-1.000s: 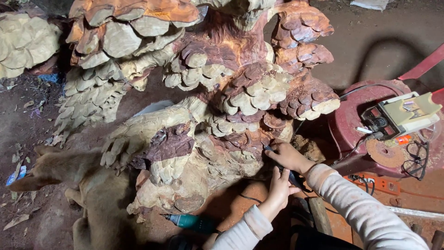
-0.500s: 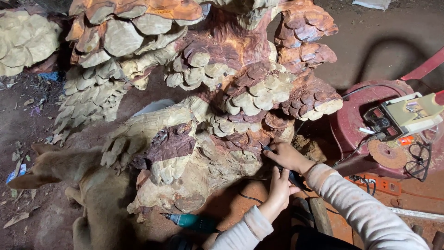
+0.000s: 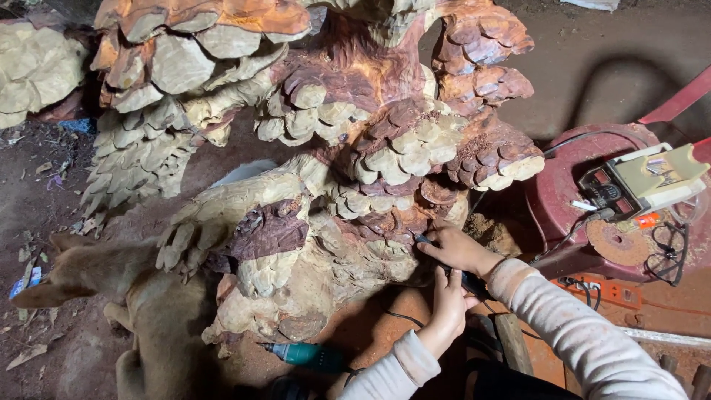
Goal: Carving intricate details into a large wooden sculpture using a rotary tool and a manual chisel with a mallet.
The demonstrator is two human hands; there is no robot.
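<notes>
at the lower left of the frame a brown dog [image 3: 141, 296] lies by the big wood carving [image 3: 326, 170], which fills the middle and top. low in the middle a teal power tool [image 3: 305, 355] rests on the ground. the left hand [image 3: 448, 300] curls around a dark carving tool [image 3: 444, 261], and the right hand [image 3: 459, 248] grips it near the tip, fingers closed, at the carving's lower right part. i think slow, small strokes with both hands steady work best. at the right, a cream and black box [image 3: 641, 181] sits on a red stool [image 3: 585, 192].
</notes>
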